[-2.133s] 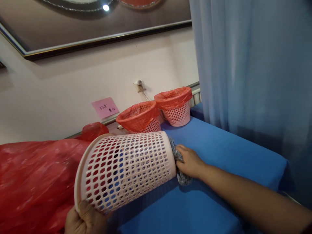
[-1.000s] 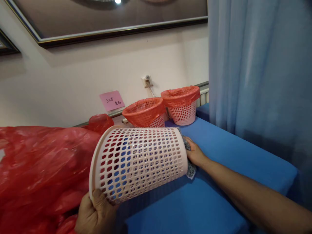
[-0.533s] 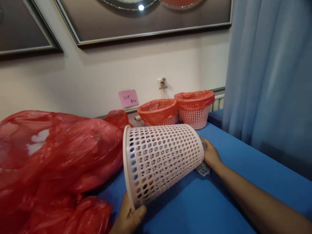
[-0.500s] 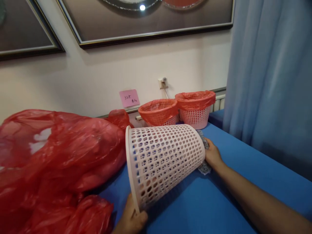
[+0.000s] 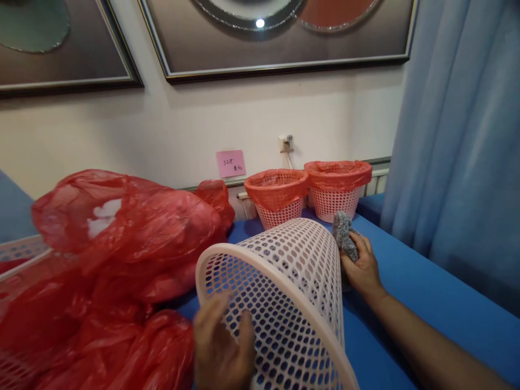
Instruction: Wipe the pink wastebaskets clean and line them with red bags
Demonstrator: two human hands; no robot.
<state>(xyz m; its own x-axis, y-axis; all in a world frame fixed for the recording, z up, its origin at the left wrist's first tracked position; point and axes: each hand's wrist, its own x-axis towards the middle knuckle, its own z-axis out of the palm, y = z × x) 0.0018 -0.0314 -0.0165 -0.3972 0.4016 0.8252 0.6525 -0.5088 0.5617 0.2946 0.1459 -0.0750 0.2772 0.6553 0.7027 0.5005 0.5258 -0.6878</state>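
A pale pink perforated wastebasket (image 5: 309, 254) lies tipped on its side over the blue surface, its open mouth turned toward me and to the left. In front of that mouth is my left hand (image 5: 223, 341), blurred, with thumb and fingers apart and off the rim. My right hand (image 5: 363, 268) is at the basket's far end, closed around a grey fuzzy cloth (image 5: 344, 235). The cloth bunches up above the fingers, beside the basket's base. Whether the right hand also touches the basket I cannot tell.
Two similar baskets lined with red bags, a left one (image 5: 276, 192) and a right one (image 5: 339, 187), stand by the wall. Red plastic bags (image 5: 134, 260) heap up at left, partly over another basket (image 5: 24, 252). A blue curtain (image 5: 459, 130) hangs at right.
The basket has swung so its mouth faces me more. My left hand has let go of the rim and spread. My right hand and the cloth have come up from beneath the basket's base.
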